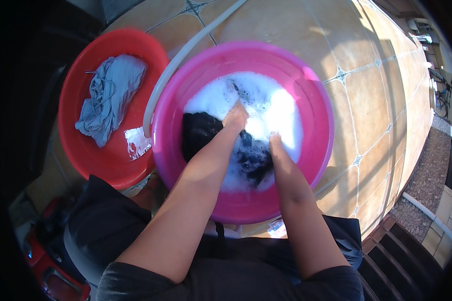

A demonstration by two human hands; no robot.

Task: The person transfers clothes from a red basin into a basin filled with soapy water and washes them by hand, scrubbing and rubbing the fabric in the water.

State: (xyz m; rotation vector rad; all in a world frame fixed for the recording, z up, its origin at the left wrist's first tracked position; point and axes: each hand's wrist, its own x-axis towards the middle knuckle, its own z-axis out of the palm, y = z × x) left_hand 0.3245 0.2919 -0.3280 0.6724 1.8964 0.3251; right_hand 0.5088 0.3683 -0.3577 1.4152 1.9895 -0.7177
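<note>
A pink plastic basin (318, 101) stands before me, holding white suds (214, 90) and soaked dark cloth (201, 131). Into the foam near the middle goes my left hand (236, 113), beside the dark cloth; its fingers are hidden. To the right, my right hand (275, 138) is sunk in the suds almost up to the wrist. Foam and water keep from view whether either hand grips the cloth. More of the dark fabric surfaces between my forearms.
On the left, a red basin (73, 150) holds a wrung grey garment (111, 90) with a drawstring and a little water. A pale hose (173, 64) arcs between the basins, its end in the red one. Tan floor tiles (365, 101) extend right; a bicycle (442, 94) stands far off.
</note>
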